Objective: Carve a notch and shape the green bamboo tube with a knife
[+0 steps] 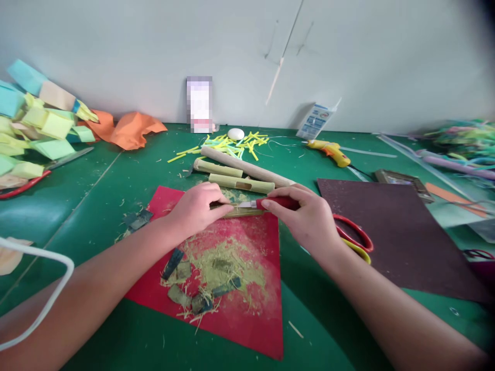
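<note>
My left hand [197, 207] is closed around one end of a thin bamboo piece [247, 211] that lies across the top of a red sheet [255, 319]. My right hand [305, 219] grips a red-handled knife [270, 203], its short blade resting on the bamboo between the two hands. Pale green shavings and dark bark chips [209, 278] are heaped on the red sheet below the hands.
Two cut bamboo sections [235, 183] and a wooden rod [247, 166] lie just behind. Red scissors [353, 234] rest on a dark brown sheet [402, 232] at right. A yellow glue gun [332, 151], yellow strips [232, 145], folded paper pieces [34, 129], orange paper [129, 129] surround the green table [116, 175].
</note>
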`<move>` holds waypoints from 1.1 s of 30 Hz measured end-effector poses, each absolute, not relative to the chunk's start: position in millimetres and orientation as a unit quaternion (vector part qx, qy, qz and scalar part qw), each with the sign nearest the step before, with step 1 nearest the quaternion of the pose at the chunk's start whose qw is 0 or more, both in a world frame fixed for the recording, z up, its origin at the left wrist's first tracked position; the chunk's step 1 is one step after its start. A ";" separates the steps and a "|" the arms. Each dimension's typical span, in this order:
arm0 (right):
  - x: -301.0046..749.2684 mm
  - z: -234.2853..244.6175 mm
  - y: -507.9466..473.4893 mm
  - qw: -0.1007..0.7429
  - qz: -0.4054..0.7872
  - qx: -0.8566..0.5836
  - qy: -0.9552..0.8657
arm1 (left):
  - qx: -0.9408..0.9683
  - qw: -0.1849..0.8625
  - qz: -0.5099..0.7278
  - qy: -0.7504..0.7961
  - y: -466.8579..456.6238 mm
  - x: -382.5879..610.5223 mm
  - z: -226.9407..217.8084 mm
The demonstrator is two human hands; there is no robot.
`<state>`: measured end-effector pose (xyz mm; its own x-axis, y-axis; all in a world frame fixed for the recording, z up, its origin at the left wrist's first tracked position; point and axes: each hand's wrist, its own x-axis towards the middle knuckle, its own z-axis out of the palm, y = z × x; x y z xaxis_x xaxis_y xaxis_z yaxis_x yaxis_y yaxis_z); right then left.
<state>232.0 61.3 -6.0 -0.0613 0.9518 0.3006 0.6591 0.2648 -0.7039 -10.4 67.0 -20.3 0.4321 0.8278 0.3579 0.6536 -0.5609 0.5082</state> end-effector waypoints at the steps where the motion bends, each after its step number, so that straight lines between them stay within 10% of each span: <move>1: 232.1 -6.9 60.2 0.377 0.191 -0.571 -0.704 | 0.839 0.138 0.295 0.437 67.3 -10.3 -20.9; 33: 231.0 -15.1 52.4 0.401 0.119 -0.533 -0.736 | 0.857 -0.119 0.286 0.412 61.5 -5.9 -29.9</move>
